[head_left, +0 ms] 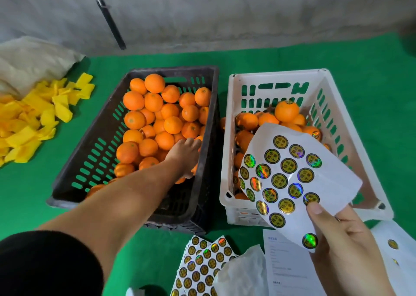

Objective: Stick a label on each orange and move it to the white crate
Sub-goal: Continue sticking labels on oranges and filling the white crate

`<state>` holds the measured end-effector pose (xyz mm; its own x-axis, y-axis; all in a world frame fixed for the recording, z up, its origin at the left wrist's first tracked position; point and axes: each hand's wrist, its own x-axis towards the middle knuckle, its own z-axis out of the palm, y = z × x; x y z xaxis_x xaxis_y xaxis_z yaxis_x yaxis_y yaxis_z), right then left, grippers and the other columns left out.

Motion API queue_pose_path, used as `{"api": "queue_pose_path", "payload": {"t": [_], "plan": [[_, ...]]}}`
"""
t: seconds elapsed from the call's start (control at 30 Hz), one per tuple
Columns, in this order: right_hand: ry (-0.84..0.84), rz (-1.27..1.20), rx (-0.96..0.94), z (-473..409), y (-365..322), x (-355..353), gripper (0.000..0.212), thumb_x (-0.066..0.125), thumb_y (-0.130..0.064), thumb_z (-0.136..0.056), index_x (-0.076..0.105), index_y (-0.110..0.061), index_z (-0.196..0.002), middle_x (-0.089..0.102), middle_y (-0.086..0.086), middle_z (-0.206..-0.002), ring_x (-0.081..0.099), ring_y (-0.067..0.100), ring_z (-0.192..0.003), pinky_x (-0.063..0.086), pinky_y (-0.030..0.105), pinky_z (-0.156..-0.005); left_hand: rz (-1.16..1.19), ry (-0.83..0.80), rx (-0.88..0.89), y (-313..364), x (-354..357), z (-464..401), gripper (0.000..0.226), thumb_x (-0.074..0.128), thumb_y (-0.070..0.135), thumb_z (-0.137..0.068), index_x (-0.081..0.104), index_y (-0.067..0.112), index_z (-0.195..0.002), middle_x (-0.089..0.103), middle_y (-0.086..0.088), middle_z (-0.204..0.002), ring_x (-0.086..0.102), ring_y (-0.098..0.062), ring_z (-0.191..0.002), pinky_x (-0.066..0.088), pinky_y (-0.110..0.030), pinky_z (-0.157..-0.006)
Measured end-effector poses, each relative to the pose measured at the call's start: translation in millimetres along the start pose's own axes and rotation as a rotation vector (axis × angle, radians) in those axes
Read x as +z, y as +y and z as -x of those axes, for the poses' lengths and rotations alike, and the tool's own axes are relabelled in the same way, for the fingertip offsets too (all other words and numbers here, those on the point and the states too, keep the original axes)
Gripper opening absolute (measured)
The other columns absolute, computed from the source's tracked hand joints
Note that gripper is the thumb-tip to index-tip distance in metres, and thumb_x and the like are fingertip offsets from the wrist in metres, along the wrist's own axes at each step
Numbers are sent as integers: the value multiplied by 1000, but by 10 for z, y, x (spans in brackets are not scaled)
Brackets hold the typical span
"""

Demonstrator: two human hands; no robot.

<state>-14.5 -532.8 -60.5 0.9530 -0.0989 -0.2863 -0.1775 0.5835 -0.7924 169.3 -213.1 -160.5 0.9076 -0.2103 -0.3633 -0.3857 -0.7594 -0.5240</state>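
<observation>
The left hand (183, 154) reaches into the black crate (94, 160), fingers spread over an orange (180, 179), likely to pick it. The right hand (344, 239) pinches the sticker sheet (299, 183) just above the white crate (337, 124), keeping labels ready.

Left arm (126, 196) stretched forward, left hand (183, 154) palm-down, fingers hidden; right hand (344, 239) thumb pinching.

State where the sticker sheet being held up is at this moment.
In the head view, the sticker sheet is lower right, gripped by the right hand in front of the white crate.
</observation>
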Motion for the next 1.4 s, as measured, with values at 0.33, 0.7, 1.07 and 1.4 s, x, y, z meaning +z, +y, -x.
{"api": "queue_pose_path", "payload": {"t": [0.33,0.7,1.07,1.4], "plan": [[-62,53,-2,99,-62,-55,40,65,-16,-88,75,-23,-126,77,10,-122,76,30,-101,61,43,-84,2056,400,-388,-406,-747,1378,81,89,75,-53,61,31,-114,69,2,-118,67,-31,-114,54,-49,-98],[-89,147,159,484,-102,-18,36,69,-20,-84,78,-20,-119,77,16,-120,71,43,-104,55,42,-79,2345,326,116,810,-1282,2553,68,97,54,-59,55,31,-107,68,2,-117,70,-28,-107,58,-36,-83],[36,236,11,680,-27,-55,23,71,-7,-95,70,-24,-111,72,18,-126,76,28,-102,64,38,-73,2411,388,64,976,-1254,2762,59,98,48,-63,59,38,-107,68,0,-120,66,-45,-116,53,-64,-99],[-465,1236,-911,875,-260,140,36,69,-27,-94,72,-21,-129,63,-11,-128,59,12,-120,45,27,-100,2279,336,335,903,-1436,2989,59,93,28,-75,52,22,-117,66,-5,-121,68,-27,-109,55,-32,-84]]}}
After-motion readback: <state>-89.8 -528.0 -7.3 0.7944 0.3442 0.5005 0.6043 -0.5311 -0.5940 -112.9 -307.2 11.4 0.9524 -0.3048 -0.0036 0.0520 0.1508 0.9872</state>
